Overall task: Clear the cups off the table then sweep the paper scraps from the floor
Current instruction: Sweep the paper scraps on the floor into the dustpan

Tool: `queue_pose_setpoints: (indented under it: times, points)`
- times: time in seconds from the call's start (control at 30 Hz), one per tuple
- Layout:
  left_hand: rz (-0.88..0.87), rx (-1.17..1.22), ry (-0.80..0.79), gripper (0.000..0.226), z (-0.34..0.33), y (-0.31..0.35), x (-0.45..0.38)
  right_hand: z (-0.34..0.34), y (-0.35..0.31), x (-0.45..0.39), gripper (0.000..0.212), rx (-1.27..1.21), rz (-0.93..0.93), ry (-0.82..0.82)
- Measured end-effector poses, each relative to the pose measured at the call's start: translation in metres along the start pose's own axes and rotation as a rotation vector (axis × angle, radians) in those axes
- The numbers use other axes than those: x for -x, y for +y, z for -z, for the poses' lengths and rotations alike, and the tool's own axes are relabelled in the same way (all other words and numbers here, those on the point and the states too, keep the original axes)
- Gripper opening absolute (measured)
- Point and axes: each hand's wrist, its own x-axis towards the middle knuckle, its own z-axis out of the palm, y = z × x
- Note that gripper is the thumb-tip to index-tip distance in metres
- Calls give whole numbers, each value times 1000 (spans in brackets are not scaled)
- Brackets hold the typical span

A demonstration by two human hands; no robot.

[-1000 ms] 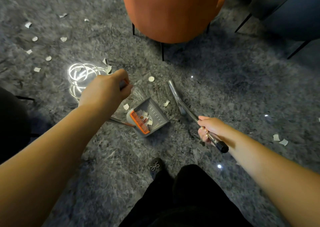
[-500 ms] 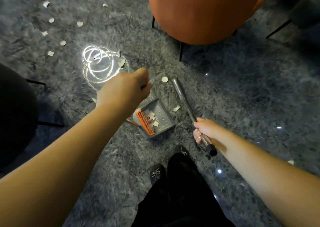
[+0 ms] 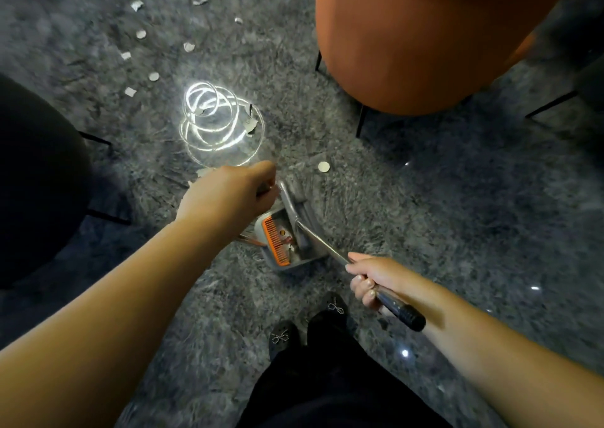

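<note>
At frame centre, the left hand (image 3: 233, 195) grips the dustpan (image 3: 291, 241) handle; lower right, the right hand (image 3: 376, 275) grips the broom handle (image 3: 390, 298); paper scraps (image 3: 153, 76) dot the upper left.

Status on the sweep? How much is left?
Partly done: a few scraps already lie in the grey dustpan by its orange comb. In hand: the right hand grips the broom handle, its head at the pan mouth; the left hand holds the dustpan handle. Left: a round scrap just beyond the pan and the scraps scattered upper left. No table or cups in view.
</note>
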Motion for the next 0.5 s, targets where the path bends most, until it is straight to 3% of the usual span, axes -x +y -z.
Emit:
queue_pose_setpoints:
  times: [0.5]
  points:
    - [403, 69, 156, 21, 35, -61, 76, -30, -43, -14, 63, 279, 81, 111]
